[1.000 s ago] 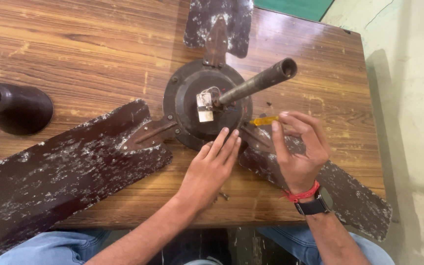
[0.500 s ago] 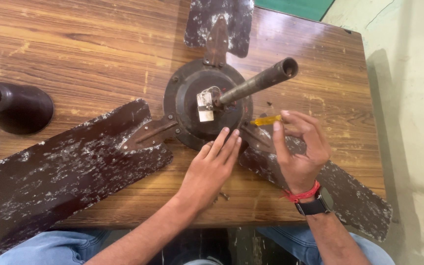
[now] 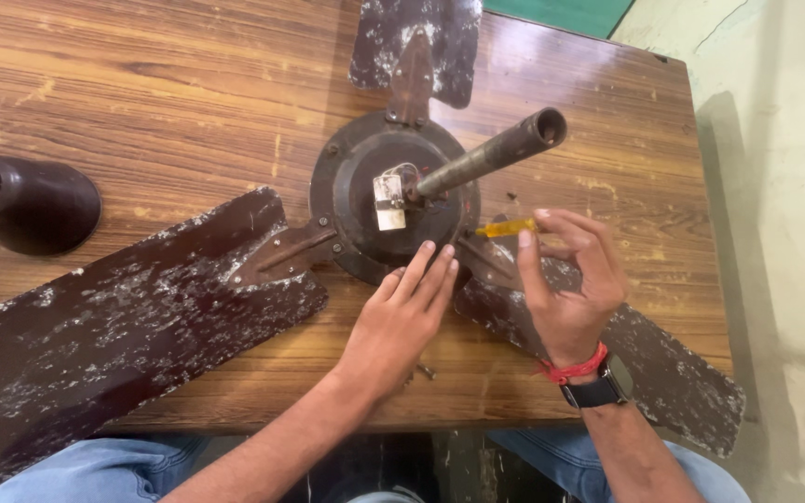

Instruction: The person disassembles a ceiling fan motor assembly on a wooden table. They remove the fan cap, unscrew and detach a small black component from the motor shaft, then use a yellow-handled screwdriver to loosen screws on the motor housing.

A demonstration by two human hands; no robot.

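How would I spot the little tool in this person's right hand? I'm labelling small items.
Start at the round dark fan motor housing on the brown wooden table. At its lower right edge, the right hand pinches a slim screwdriver with a translucent yellow handle. It is the only yellow thing among brown, paint-chipped blades.

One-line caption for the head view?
Left hand steadies a ceiling fan motor on a wooden table; right hand holds a yellow-handled screwdriver.

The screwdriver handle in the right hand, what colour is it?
Translucent amber-yellow screwdriver handle, head view.
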